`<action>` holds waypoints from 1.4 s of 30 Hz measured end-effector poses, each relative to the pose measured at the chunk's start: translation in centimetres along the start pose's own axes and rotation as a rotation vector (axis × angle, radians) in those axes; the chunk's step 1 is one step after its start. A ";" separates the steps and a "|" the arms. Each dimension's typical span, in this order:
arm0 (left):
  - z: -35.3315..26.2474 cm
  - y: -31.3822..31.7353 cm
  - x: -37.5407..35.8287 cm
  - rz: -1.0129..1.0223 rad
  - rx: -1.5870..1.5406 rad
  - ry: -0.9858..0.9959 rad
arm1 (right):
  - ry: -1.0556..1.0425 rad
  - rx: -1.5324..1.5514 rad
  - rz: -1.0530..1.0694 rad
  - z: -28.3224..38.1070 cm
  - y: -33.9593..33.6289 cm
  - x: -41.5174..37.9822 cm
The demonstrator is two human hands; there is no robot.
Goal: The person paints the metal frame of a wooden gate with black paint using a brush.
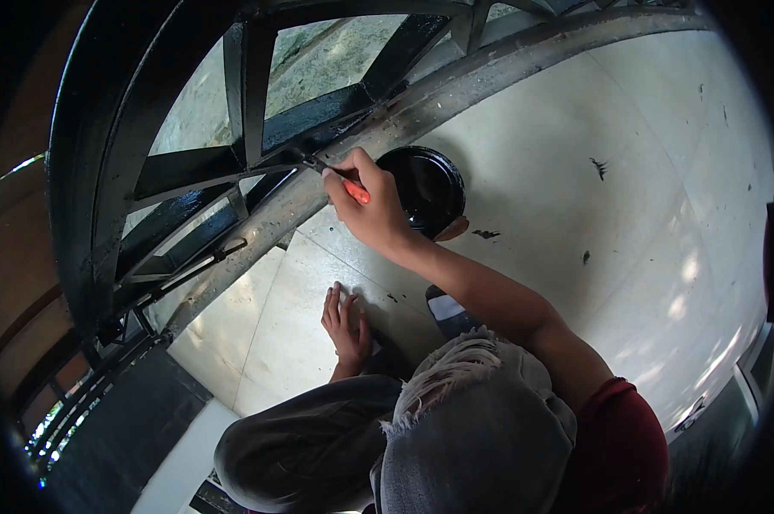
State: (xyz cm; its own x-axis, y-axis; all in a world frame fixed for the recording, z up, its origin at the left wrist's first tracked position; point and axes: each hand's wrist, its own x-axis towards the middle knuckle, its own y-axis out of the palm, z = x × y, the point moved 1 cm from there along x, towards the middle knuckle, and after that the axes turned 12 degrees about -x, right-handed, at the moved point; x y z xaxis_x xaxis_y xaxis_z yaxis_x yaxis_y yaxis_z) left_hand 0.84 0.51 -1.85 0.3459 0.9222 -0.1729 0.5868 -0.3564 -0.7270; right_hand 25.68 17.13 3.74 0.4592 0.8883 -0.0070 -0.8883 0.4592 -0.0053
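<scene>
My right hand (371,206) is closed round a small paintbrush (358,191) with an orange handle. The dark brush head reaches the lower bar of a black metal grille (245,94), just above a grey, paint-spotted pipe (271,221). Below that wrist, a round black container (434,184) of glossy black paint sits on the floor, with a brown piece showing at its lower edge. My left hand (345,327) is held low over the pale tiles beside my bent knee, fingers stretched out and holding nothing.
Pale floor tiles (592,257) spread to the right, marked with several black paint smudges (598,168). Rough greenish stone (327,64) shows through the grille. My grey trouser leg (310,437) and a dark shoe (447,310) are close to the container.
</scene>
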 end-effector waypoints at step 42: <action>-0.4 -0.3 0.1 0.005 0.011 0.011 | 0.094 0.046 -0.086 -2.5 3.5 -2.8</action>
State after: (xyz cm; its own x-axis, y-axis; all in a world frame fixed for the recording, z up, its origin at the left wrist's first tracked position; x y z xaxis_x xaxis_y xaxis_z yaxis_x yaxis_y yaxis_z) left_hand 0.97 0.61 -1.38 0.3567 0.9187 -0.1698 0.5770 -0.3595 -0.7333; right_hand 21.29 16.23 1.27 0.5298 0.8420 -0.1018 -0.8438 0.5354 0.0362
